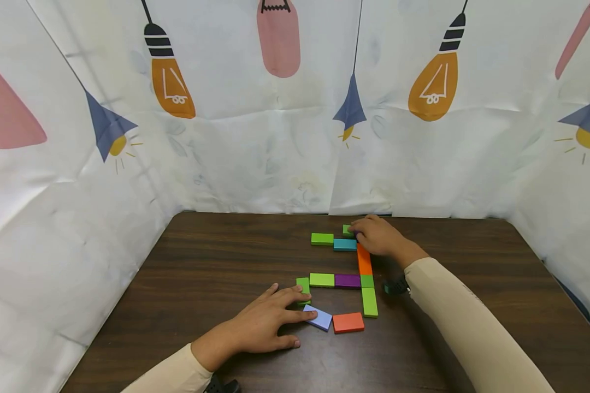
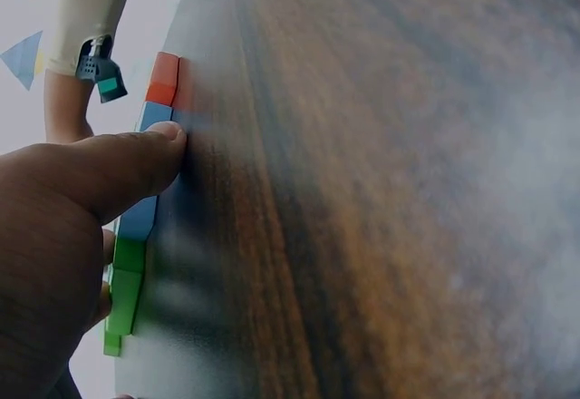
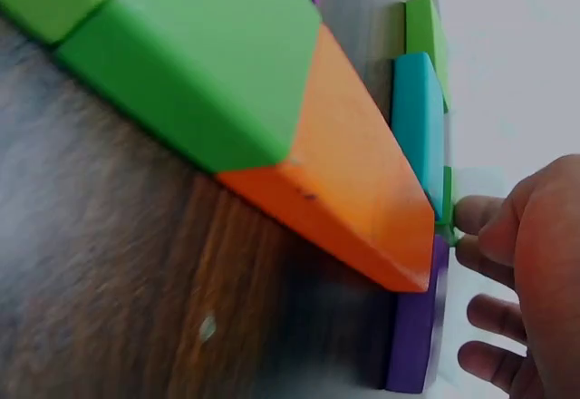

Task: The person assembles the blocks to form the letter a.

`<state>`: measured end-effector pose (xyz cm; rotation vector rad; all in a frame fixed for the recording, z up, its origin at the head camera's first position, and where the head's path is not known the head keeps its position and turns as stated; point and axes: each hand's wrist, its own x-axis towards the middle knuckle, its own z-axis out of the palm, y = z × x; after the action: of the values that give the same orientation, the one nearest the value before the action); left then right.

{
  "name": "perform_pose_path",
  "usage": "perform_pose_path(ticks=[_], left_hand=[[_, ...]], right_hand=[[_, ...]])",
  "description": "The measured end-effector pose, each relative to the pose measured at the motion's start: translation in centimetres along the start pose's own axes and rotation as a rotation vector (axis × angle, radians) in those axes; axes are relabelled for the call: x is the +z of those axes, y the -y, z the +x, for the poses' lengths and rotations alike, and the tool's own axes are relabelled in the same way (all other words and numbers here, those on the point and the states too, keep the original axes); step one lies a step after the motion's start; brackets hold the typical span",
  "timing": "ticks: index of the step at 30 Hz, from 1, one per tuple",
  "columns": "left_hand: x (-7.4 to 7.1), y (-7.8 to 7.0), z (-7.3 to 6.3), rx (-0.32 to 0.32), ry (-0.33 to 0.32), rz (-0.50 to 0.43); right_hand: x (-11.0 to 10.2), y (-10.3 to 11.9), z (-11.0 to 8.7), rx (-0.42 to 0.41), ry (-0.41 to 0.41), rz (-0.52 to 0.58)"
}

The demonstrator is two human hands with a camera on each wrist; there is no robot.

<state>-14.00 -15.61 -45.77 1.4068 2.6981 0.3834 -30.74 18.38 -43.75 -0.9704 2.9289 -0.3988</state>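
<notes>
In the head view my left hand lies low over the table with its fingers spread. Its fingertips are at a green block and a light blue block; the thumb rests apart on the tabletop. In the left wrist view a fingertip overlaps the blue block. At the far end of the layout my right hand reaches over a purple block, mostly covering it in the head view. Its fingertips are right at a small green block, beside a teal block and an orange block.
Flat coloured blocks form a connected outline on the dark wooden table: a red block, a lime block, a purple block and several others. A patterned cloth hangs behind the table and along its sides.
</notes>
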Motion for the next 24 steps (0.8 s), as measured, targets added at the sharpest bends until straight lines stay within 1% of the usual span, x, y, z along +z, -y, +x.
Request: perform_pose_path(ticks=[4,7,12,17,21,24], left_hand=[[0.0,0.0,0.0,-0.002,0.001,0.001],[-0.1,0.0,0.0,0.000,0.003,-0.002],[-0.1,-0.1,0.0,0.002,0.003,-0.005],[-0.1,-0.1,0.0,0.002,0.000,0.001],[-0.1,-0.1,-0.1,0.000,0.006,0.002],[-0.1,-0.1,-0.1,-0.001,0.009,0.003]], right_hand=[[0.2,-0.1,0.9,0.011,-0.038,-0.007],[0.2,-0.1,1.3,0.037,-0.046,-0.008],[0.0,0.1,1.8,0.141,0.000,0.027],[0.2,0.4,2.1,0.216,0.021,0.013],[0.2,0.6,2.2,0.235,0.006,-0.004],[0.0,0.6,2.0,0.226,-0.040,-0.002]])
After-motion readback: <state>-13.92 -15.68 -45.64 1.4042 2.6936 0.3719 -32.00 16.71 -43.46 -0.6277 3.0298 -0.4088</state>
